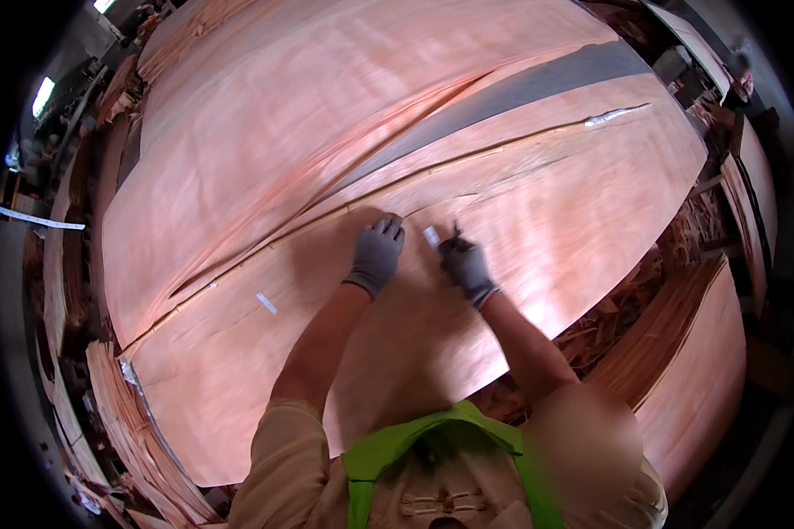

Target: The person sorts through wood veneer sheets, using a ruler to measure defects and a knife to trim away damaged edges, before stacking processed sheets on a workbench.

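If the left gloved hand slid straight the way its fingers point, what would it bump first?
The left hand would probably meet the long, thin brown strip first, though depth is unclear.

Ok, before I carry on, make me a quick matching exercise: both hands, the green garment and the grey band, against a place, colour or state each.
1. left hand
2. right hand
3. wearer's outer garment
4. long band

A. bright green
B. beyond both hands, running toward the upper right
C. over the pinkish wood sheet, no object visible in its grip
D. closed around a small dark object

Pairs: 1-C, 2-D, 3-A, 4-B
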Tool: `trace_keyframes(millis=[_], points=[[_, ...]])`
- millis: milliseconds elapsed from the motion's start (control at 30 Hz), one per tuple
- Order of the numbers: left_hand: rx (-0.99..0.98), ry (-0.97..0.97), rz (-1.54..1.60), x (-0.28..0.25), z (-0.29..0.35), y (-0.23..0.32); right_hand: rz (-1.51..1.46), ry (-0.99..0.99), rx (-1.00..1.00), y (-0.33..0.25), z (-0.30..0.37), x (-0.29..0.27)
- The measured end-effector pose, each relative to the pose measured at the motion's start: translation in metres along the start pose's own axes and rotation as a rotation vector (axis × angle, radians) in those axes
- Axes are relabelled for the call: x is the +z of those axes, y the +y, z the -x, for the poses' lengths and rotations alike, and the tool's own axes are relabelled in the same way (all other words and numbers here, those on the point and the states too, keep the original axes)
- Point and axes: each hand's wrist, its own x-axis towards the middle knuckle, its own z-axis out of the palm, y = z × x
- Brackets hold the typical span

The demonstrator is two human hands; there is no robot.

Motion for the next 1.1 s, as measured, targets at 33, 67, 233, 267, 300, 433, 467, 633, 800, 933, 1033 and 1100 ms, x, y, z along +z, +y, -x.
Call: trace_keyframes(millis=[33, 67, 233, 267, 300, 433, 467, 633, 800, 933, 1033, 1100], points=[[0.015, 0.011, 0.006, 0.005, -0.009, 0.002, 0.009, 0.046, -0.021, -0.005, -0.015, -0.022], [0.01, 0.004, 0.033, 0.003, -0.019, 0.009, 0.02, 0.089, -0.041, -0.011, -0.031, -0.043], [0.067, 0.073, 0.123, 0.017, -0.074, 0.049, 0.114, 0.173, 0.069, -0.035, -0.081, -0.086], [0.043, 0.119, 0.111, 0.02, -0.079, 0.053, 0.123, 0.177, 0.08, -0.037, -0.083, -0.083], [0.02, 0.166, 0.099, 0.022, -0.083, 0.057, 0.133, 0.182, 0.091, -0.038, -0.085, -0.081], [0.125, -0.006, 0.0, -0.004, -0.107, 0.07, 0.136, 0.175, 0.102, -0.029, -0.096, -0.089], [0.153, -0.017, -0.002, -0.002, -0.111, 0.069, 0.12, 0.117, 0.129, -0.03, -0.097, -0.093], [0.197, -0.144, -0.025, -0.001, -0.12, 0.072, 0.291, 0.065, 0.165, -0.051, -0.073, -0.093], [0.104, -0.095, 0.007, 0.003, -0.124, 0.078, 0.468, 0.336, 0.097, -0.014, -0.074, -0.067], [-0.256, 0.04, 0.554, 0.027, -0.124, 0.084, 0.866, 0.122, -0.07, 0.017, -0.04, -0.046], [0.067, 0.052, 0.436, 0.028, -0.113, 0.076, 1.031, 0.049, -0.394, 0.059, -0.018, -0.061], [-0.096, 0.162, 0.622, 0.009, -0.096, 0.098, 0.141, 0.104, -0.042, 0.031, 0.034, -0.054]])
